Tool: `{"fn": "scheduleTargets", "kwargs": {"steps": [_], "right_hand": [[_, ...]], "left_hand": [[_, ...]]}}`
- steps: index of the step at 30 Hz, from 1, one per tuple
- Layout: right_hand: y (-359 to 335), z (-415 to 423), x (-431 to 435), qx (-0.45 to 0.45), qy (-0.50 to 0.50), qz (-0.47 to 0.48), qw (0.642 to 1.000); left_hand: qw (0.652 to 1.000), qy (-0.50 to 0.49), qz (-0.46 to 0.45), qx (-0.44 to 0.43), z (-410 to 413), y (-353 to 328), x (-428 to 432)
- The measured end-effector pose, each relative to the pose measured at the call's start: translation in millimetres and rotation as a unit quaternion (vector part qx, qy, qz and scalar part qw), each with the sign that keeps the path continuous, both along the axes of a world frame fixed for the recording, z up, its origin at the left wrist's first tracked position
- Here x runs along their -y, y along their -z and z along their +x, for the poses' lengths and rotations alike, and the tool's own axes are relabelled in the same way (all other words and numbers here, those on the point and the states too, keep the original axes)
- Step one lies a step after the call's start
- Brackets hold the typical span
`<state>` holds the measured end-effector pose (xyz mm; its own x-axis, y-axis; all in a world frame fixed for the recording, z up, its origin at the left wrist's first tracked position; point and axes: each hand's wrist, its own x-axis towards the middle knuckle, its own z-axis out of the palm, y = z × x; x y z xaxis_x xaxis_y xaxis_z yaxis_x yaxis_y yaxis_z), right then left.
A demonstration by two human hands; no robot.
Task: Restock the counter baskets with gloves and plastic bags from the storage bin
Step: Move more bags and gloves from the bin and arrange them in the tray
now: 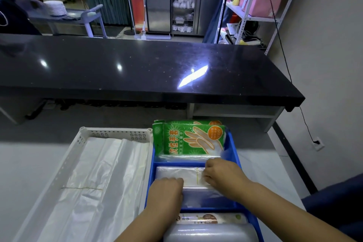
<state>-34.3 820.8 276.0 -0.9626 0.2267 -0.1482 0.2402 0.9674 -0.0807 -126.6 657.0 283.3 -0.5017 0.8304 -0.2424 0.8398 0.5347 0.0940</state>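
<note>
A blue divided bin [231,144] sits in front of me on the white counter. Its far compartment holds green packs of disposable gloves [188,137]. In the middle compartment lies a bundle of clear plastic bags [176,172] tied with a rubber band. My left hand [167,188] presses on the bundle's near left part, and my right hand [222,175] grips its right end. A white perforated basket [115,131] to the left holds large translucent plastic bags [94,179].
The bin's near compartment holds a labelled pack [208,219] and a clear roll [210,233]. A black glossy counter [137,65] runs across beyond. Metal shelving [253,6] stands at the back right. A cable hangs down the right wall to a socket [317,143].
</note>
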Motion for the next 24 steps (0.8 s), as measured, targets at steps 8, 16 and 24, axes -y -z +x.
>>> {"fn": "scheduleTargets", "kwargs": {"steps": [8, 16, 24], "right_hand": [[-9.4, 16.3, -2.3, -0.059, 0.068, -0.092, 0.992], [2.3, 33.2, -7.6, -0.004, 0.060, 0.026, 0.998], [-8.4, 39.0, -8.5, -0.054, 0.058, 0.069, 0.994]], "left_hand": [[0.994, 0.025, 0.083, -0.062, -11.8, 13.9, -7.9], [0.993, 0.040, 0.062, -0.091, -22.1, 20.4, -5.4], [0.983, -0.012, 0.124, -0.137, -42.1, 1.8, 29.8]]}}
